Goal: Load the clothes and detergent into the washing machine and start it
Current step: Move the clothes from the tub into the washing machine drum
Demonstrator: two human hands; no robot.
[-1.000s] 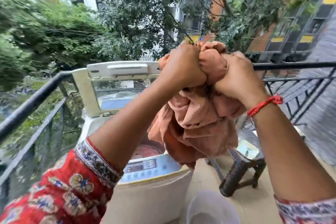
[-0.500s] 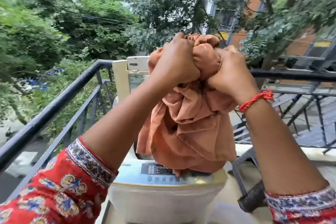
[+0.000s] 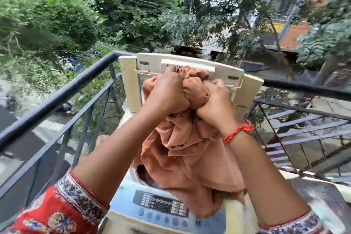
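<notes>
A bunched orange-brown cloth (image 3: 191, 154) hangs over the open top of a white top-loading washing machine (image 3: 131, 194). My left hand (image 3: 167, 93) and my right hand (image 3: 214, 104) both grip the gathered top of the cloth, side by side. Its lower folds drape over the tub opening and touch the control panel (image 3: 163, 205). The machine's lid (image 3: 190, 68) stands upright behind my hands. Most of the tub is hidden by the cloth.
A black metal balcony railing (image 3: 62, 93) runs along the left and behind the machine, continuing to the right (image 3: 303, 89). Trees and buildings lie beyond. A dark wicker surface (image 3: 326, 195) sits at the lower right.
The view has shifted so the machine sits centred below me. My hands have lowered the cloth toward the tub opening, and the lid now shows behind them.
</notes>
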